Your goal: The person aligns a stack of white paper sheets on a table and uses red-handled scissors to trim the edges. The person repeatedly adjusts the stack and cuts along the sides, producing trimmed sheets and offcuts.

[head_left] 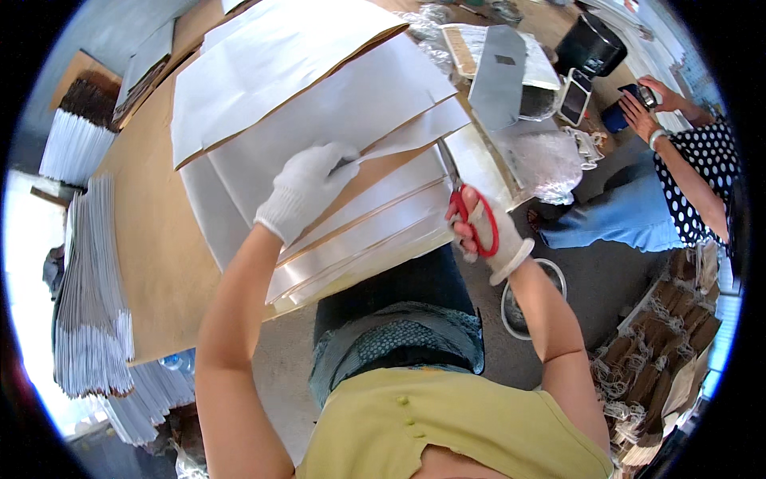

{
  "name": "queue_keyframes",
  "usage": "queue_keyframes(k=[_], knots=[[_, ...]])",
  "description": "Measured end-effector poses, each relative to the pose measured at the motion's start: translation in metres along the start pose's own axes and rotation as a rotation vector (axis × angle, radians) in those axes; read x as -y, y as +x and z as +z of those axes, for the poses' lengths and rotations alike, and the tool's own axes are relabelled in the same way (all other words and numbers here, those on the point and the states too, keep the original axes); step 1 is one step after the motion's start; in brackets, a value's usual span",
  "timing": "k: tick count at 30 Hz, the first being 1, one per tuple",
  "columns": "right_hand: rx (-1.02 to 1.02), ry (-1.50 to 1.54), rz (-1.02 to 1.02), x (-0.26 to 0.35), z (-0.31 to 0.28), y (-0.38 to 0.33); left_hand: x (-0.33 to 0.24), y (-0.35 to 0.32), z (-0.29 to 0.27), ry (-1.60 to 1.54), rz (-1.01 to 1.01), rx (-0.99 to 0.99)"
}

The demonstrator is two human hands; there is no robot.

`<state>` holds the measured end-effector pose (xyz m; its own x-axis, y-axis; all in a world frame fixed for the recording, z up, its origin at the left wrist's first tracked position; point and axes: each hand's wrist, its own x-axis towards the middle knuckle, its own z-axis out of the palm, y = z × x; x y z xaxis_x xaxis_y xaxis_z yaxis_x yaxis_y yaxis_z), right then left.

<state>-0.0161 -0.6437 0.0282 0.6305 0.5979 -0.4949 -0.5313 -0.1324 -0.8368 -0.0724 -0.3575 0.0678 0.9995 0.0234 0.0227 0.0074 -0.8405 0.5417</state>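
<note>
My left hand (307, 188), in a white knitted glove, is closed on the edge of a white paper sheet (415, 132) with a brown underside. The edge is lifted and curls up beside my fingers. My right hand (491, 231), gloved but with bare fingertips, grips scissors (489, 239) with red handles. Their metal blades point away from me and lie by the right end of the lifted sheet; whether they are apart is unclear. Under that sheet is a flat, shiny stack (359, 231) with brown strips across it. Another large white sheet (271, 72) lies farther back.
Folded white stacks (92, 287) stand left of the wooden table (152, 263). At the far right are a grey plate (499, 76), a phone (574, 97) and a black container (590, 46). A person in a dotted top (694, 172) sits right. A bucket (550, 275) stands below.
</note>
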Motion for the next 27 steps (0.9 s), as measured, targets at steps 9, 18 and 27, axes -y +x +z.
queue_keyframes(k=[9,18,27], knots=[[0.476,0.010,0.368,-0.056,0.123,-0.008,-0.005,0.016,-0.028,-0.009,-0.094,0.310],[0.488,-0.031,0.281,-0.065,0.126,-0.010,0.017,0.028,-0.040,0.297,0.076,-0.015],[0.138,0.230,-0.029,-0.034,0.092,-0.033,-0.019,-0.008,-0.078,0.586,0.105,-0.635]])
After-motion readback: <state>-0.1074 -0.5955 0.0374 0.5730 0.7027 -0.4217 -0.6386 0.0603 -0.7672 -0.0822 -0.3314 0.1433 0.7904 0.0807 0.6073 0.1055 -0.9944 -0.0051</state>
